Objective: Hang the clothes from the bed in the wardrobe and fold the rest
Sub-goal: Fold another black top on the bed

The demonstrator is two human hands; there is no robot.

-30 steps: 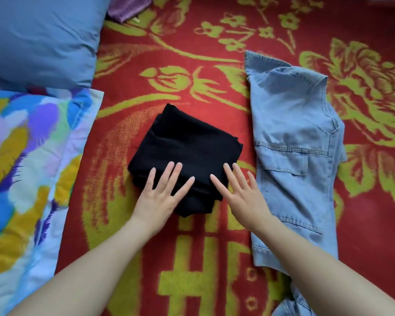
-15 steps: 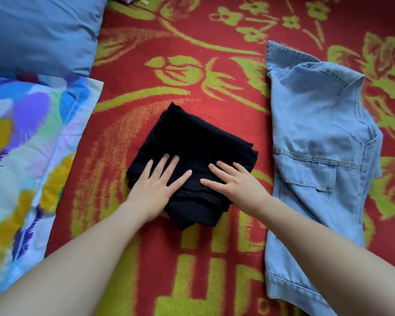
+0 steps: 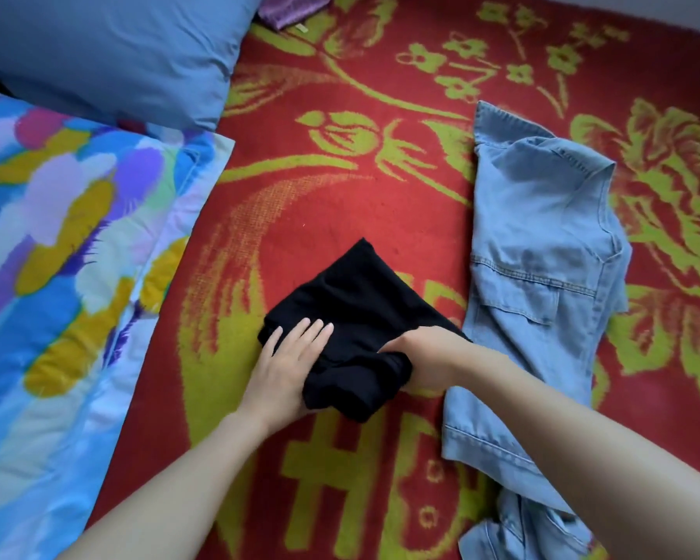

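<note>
A folded black garment (image 3: 364, 305) lies on the red and yellow-green bed cover (image 3: 340, 187), near the middle of the view. My left hand (image 3: 289, 357) rests flat on its left side, fingers straight. My right hand (image 3: 425, 359) grips the garment's near right edge, with fingers curled into the cloth, which bunches up there. A light blue denim shirt (image 3: 542, 276) lies spread out just to the right, its lower part under my right forearm.
A colourful quilt (image 3: 69, 276) covers the left side of the bed. A blue pillow (image 3: 110, 50) sits at the back left, with a purple cloth (image 3: 287, 10) behind it. The bed cover's far edge shows at the top right.
My right hand has gone from lying flat on the black garment to gripping its near right edge. The left hand stays flat on it. The camera view has shifted back.
</note>
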